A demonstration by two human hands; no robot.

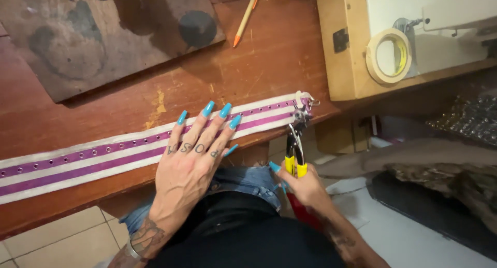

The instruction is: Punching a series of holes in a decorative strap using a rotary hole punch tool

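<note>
Strap of white and purple striped webbing (103,162), flat and woven, with a row of small metal eyelets along each purple band; lies lengthwise across the front edge of the worn reddish-brown wooden table (269,55), its right end at the table's corner.

Left hand (189,164): pressed flat on the strap, fingers spread apart, long turquoise nails resting on the webbing.

Right hand (305,187): fingers closed around the yellow and red grips of the metal punch pliers (296,143), whose head meets the strap's right end beside a small metal ring (312,99).

Also on the table: stained grey square board (93,35) at the rear left; orange-tipped wooden pencil (246,17) lying aslant.

Right of the table: tan wooden sewing-machine cabinet (341,66) bearing a cream roll of masking tape (388,55), round and hollow.
</note>
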